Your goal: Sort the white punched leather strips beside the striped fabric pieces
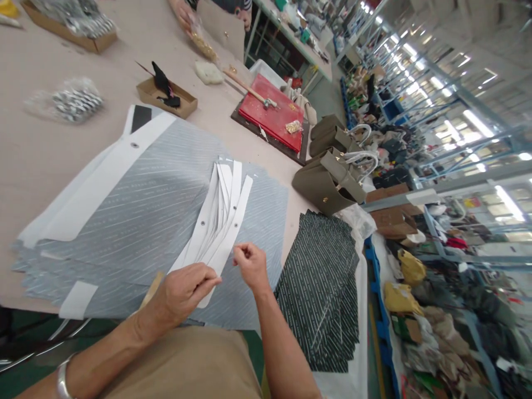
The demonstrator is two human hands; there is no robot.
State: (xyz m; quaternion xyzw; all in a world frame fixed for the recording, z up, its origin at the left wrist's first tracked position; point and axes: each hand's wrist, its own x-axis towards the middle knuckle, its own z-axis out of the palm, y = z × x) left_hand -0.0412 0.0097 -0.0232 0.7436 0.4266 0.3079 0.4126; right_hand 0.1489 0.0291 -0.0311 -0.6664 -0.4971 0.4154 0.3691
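My left hand (187, 289) is closed, thumb pressed against the fingers, over the lower end of a fan of white strips (224, 221). Whether it grips a strip or something small, I cannot make out. To its right, my right hand (251, 266) is curled in a pinch just beside the strips; anything between its fingertips is too small to tell. Several of the strips carry a small dark metal fitting. They lie on a stack of grey-blue printed lining sheets (166, 183). On the left of that stack, a longer white strip (112, 177) bears one similar fitting.
Black striped sheets (322, 288) are piled at right, near olive handbags (328, 180). A hammer (253, 91) rests on a red slab (272, 108). Further back are a small cardboard box (166, 97) and a bag of metal parts (77, 101). Across the table, a co-worker's hand (185, 16) holds a plastic bag.
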